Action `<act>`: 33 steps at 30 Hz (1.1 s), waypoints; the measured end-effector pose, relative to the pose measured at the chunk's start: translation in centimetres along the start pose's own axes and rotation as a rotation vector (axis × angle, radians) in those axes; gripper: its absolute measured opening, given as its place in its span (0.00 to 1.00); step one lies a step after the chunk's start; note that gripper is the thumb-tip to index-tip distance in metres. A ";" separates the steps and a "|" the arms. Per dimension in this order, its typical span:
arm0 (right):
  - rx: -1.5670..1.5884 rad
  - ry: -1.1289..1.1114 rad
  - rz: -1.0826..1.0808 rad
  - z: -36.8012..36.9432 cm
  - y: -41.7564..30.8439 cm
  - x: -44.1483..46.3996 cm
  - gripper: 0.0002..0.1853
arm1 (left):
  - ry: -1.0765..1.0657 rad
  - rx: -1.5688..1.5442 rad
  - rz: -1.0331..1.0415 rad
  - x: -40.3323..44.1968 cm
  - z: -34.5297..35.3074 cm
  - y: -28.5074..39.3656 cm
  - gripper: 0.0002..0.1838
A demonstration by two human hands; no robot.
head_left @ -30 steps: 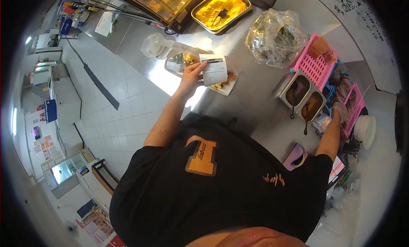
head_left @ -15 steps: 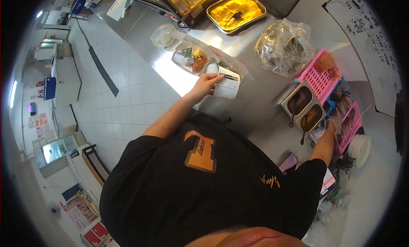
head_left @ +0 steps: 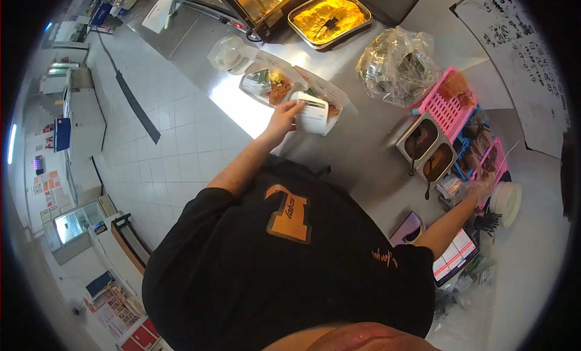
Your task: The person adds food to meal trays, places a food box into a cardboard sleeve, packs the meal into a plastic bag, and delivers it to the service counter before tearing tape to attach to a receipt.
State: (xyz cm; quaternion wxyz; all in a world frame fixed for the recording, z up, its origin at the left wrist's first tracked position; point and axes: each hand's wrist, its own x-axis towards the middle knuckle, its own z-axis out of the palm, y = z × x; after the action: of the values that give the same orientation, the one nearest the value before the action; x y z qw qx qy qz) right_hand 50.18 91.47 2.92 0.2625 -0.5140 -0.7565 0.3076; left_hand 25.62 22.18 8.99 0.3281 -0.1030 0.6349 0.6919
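Observation:
My left hand is closed on the edge of a white printed receipt, which curls over the near side of a food box. Open takeaway boxes of white card lie just beyond it, with fried-looking brown food, something yellow and green leaf inside. My right hand, in a clear plastic glove, reaches to the near end of a pink basket at the right. Its fingers are blurred among small wrapped items, and I cannot tell whether they grip anything.
Two metal sauce tubs with ladles stand beside a pink perforated basket. Behind are a clear plastic bag, a tray of yellow food and a lit display case. A tablet and white round tub sit near my right arm.
My left hand has shifted slightly left with the receipt, which now bends more. My right hand has moved down and nearer along the pink basket, uncovering more of the tablet.

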 end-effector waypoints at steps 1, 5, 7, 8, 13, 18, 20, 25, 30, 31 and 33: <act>0.586 -0.046 0.119 0.4 -4.7 -4.4 0.26 | 0.031 -0.043 0.012 -0.1 -0.5 0.1 0.18; 1.108 -0.566 0.266 3.2 -19.0 -19.8 0.15 | 0.172 -0.089 0.024 -0.1 -3.1 -0.8 0.19; 0.896 -0.947 0.262 6.7 -22.7 -26.4 0.10 | 0.247 -0.075 0.205 1.0 -5.8 -3.3 0.20; 0.844 -1.121 0.286 9.1 -23.9 -29.7 0.09 | 0.287 0.004 0.220 0.5 -6.5 -3.3 0.15; 0.775 -0.814 0.326 24.6 -22.2 -42.0 0.13 | 0.411 0.139 0.228 0.5 -11.8 -8.4 0.19; -0.019 -0.509 -0.020 25.4 -24.2 -45.8 0.22 | 0.399 0.135 0.181 3.3 -16.1 -15.4 0.23; -0.208 -0.605 -0.278 26.2 -22.6 -45.8 0.20 | 0.334 0.091 0.149 1.2 -14.4 -12.7 0.24; -0.368 -0.681 -0.217 29.6 -15.2 -43.9 0.20 | -0.038 0.531 0.248 3.9 -16.1 -14.5 0.20; 0.178 -0.799 0.442 24.5 -12.0 -42.8 0.11 | -0.230 0.724 0.477 5.2 -12.5 -14.5 0.22; 0.191 -0.816 0.476 23.2 -11.8 -42.6 0.11 | -0.153 0.773 0.583 5.9 -11.9 -15.2 0.22; 0.206 -0.804 0.484 21.3 -11.5 -42.9 0.12 | -0.101 0.862 0.623 5.7 -10.4 -14.7 0.26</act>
State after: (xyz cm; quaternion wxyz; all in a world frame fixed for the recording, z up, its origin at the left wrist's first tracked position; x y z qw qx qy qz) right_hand 42.20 43.74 -6.48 -0.0804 -0.4871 -0.6224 0.6074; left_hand 27.03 13.84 -7.95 0.1497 0.2680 0.8454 0.4372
